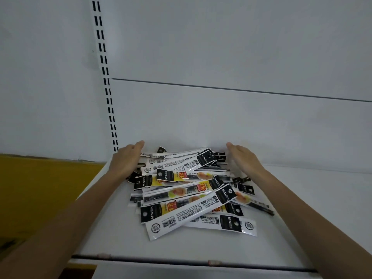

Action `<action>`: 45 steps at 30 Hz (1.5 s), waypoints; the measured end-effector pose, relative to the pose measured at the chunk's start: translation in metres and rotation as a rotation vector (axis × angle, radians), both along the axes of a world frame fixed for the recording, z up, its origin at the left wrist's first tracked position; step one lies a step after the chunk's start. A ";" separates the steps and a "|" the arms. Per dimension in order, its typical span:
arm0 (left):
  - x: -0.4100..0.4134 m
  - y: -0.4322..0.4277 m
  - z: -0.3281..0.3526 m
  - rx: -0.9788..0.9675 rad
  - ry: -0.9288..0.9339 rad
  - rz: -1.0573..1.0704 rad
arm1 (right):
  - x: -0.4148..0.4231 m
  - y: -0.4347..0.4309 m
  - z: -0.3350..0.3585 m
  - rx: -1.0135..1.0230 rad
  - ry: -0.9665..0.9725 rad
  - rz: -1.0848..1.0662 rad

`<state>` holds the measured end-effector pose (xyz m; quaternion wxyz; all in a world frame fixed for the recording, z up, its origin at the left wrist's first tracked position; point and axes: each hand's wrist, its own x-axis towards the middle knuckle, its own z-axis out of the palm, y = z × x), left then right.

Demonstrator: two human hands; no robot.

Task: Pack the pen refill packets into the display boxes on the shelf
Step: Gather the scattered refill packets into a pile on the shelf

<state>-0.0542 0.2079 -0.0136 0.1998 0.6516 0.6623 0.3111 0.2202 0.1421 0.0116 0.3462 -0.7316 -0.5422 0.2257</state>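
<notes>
A loose pile of long pen refill packets (187,190), white, black and yellow, lies criss-crossed on the white shelf (291,198). My left hand (126,160) is at the pile's far left side with straight fingers, touching the packets there. My right hand (242,158) stands at the far right side, fingers straight and edge-on against the packets. The two hands flank the back of the pile. No display box is in view.
The white back panel (221,57) rises right behind the pile, with a slotted upright (106,77) on the left. A yellow surface (40,188) lies left of the shelf. The shelf's front edge (181,260) runs below the pile.
</notes>
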 end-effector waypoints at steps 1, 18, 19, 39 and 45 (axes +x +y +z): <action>-0.003 0.001 -0.003 -0.028 0.064 -0.007 | 0.003 -0.001 -0.002 -0.020 -0.005 0.001; -0.024 -0.010 -0.016 -0.116 -0.528 -0.057 | 0.044 -0.037 -0.024 0.075 0.212 -0.144; -0.031 -0.015 -0.024 -0.154 -0.445 -0.104 | 0.047 -0.045 -0.030 0.068 0.249 -0.159; 0.022 -0.127 -0.002 0.523 0.453 -0.694 | -0.002 -0.014 -0.008 0.131 0.136 0.068; 0.032 -0.115 -0.012 0.434 0.554 -0.827 | -0.025 -0.011 -0.005 0.167 0.105 0.147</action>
